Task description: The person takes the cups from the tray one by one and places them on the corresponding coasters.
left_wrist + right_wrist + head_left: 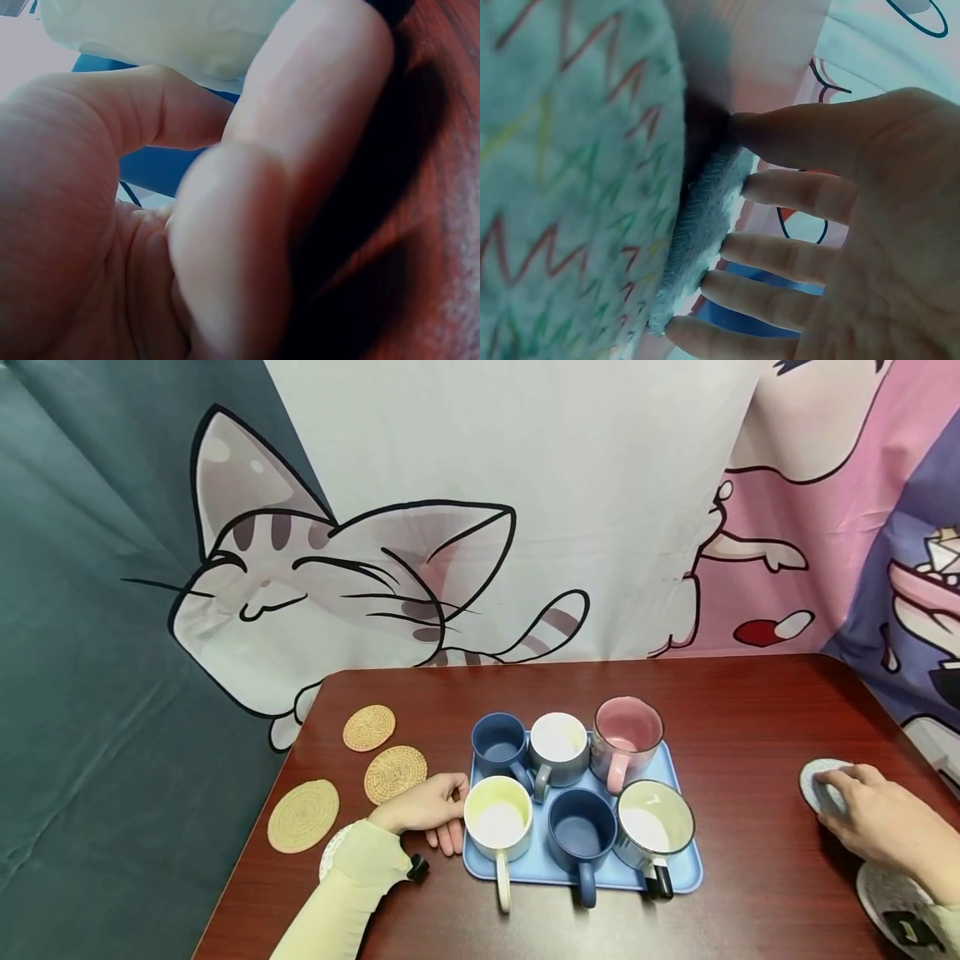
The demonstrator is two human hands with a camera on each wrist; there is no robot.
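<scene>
My right hand (881, 814) grips a round grey-blue woven coaster (813, 785) by its edge at the table's right. In the right wrist view, thumb and fingertips lie along the rim of that coaster (712, 217). A pale coaster with coloured zigzag stitching (577, 180) fills the left of that view; in the head view this coaster (877, 893) is partly under my right wrist. My left hand (427, 810) rests, loosely curled, against the left side of a blue tray (528, 873), beside a cream mug with a yellow inside (501, 835). Nothing shows in its fingers.
Also on the tray are a navy mug (498, 739), a grey mug (562, 768), a pink mug (628, 727), another navy mug (581, 822) and a black-handled mug (652, 818). Several straw coasters (303, 816) lie left; a white coaster (330, 852) is partly under my left sleeve.
</scene>
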